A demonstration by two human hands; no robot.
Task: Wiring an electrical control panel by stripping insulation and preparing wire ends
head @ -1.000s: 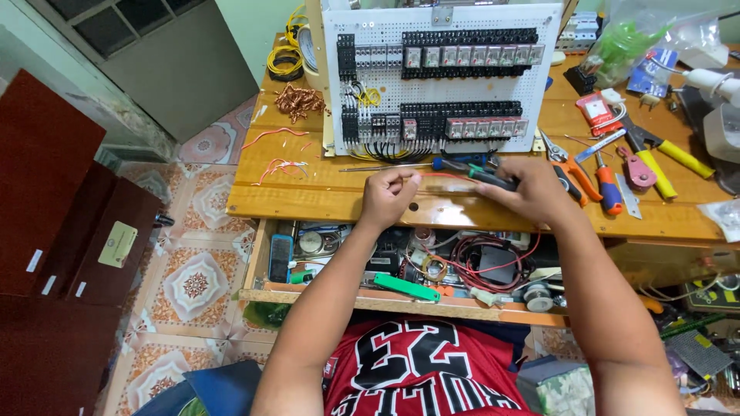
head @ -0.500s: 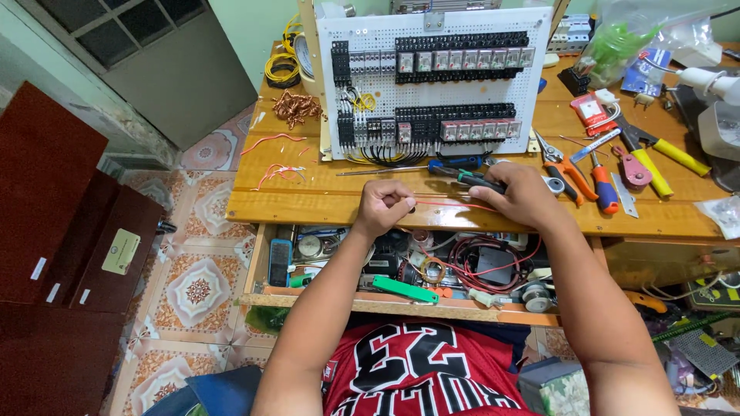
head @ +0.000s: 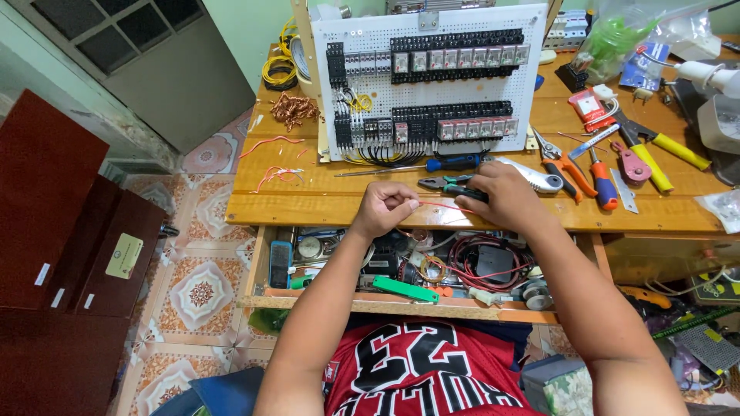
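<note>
Nearest, an open drawer (head: 308, 296) holds tangled cables and small parts. At the glossy wooden table (head: 308, 204) edge, the left hand (head: 383, 208) pinches one end of a thin red wire (head: 445, 206) stretched between both hands; the right hand (head: 505, 196) is closed around dark-handled pliers (head: 441, 182) gripping the wire's other end. Beyond lies a blue-handled screwdriver (head: 432, 164), then an upright white perforated panel (head: 432, 77) with rows of black relays. Patterned tile floor lies left.
</note>
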